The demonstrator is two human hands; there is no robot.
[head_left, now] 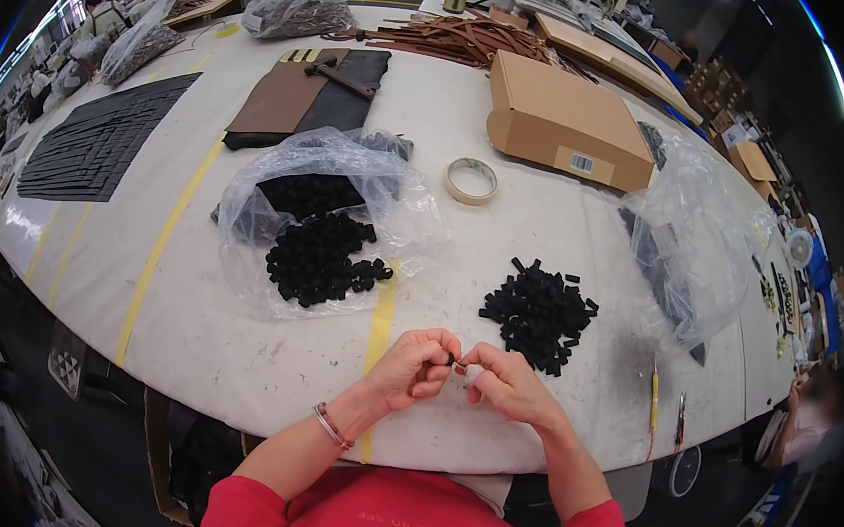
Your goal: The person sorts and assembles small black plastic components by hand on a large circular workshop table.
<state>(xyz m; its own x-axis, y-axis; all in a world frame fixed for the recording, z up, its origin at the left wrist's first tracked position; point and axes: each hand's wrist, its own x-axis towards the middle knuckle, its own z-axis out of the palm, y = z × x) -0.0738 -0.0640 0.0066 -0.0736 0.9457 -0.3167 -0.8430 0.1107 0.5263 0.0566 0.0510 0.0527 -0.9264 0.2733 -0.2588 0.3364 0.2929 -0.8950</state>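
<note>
My left hand and my right hand meet over the near edge of the white table, fingertips almost touching. A small black piece is pinched in the left fingertips. The right hand's thumb and fingers are also pinched together at it; what they hold is too small to make out. White wrapping covers a right fingertip. Right of the hands lies a pile of flat black pieces. Further to the left, small black loops spill from a clear plastic bag.
A tape roll and a cardboard box lie beyond the hands. A hammer rests on brown and black sheets. At right are a yellow pen-like tool, another slim tool and a clear bag. Another person sits at far right.
</note>
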